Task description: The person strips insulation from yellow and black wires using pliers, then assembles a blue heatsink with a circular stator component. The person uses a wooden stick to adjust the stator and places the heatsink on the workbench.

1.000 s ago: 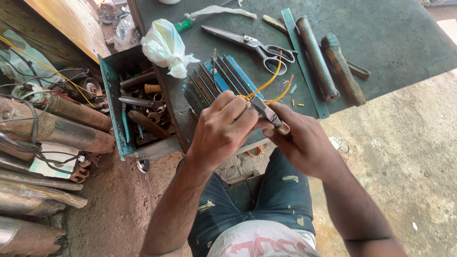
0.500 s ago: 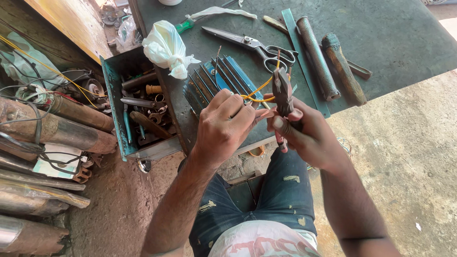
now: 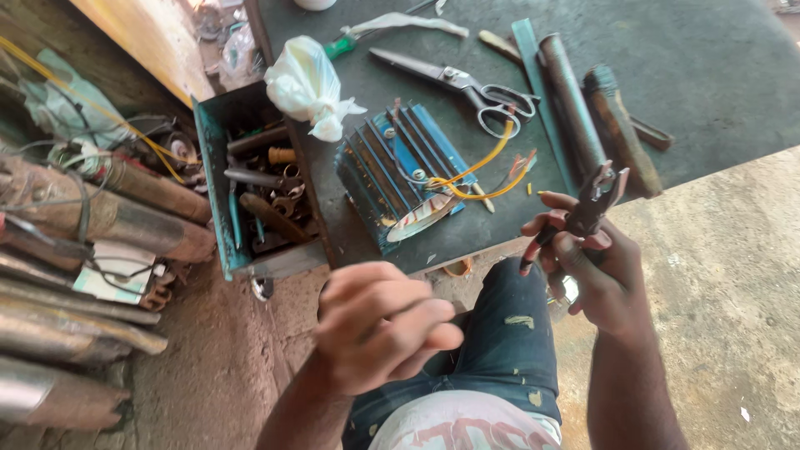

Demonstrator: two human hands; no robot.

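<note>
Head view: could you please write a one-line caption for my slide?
Right hand grips pliers beside a blue finned block with yellow wires; left hand is loosely closed.

One white plastic bag [image 3: 307,86], knotted and bulging, sits at the table's [image 3: 708,75] left edge beside the open drawer. A crumpled clear bag [image 3: 236,52] lies beyond that edge. No labels, signs or screens observed.

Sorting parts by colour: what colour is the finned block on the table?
Blue, with dark, grimy fins; yellow wires run from it. The finned block shows best in the head view.
</note>
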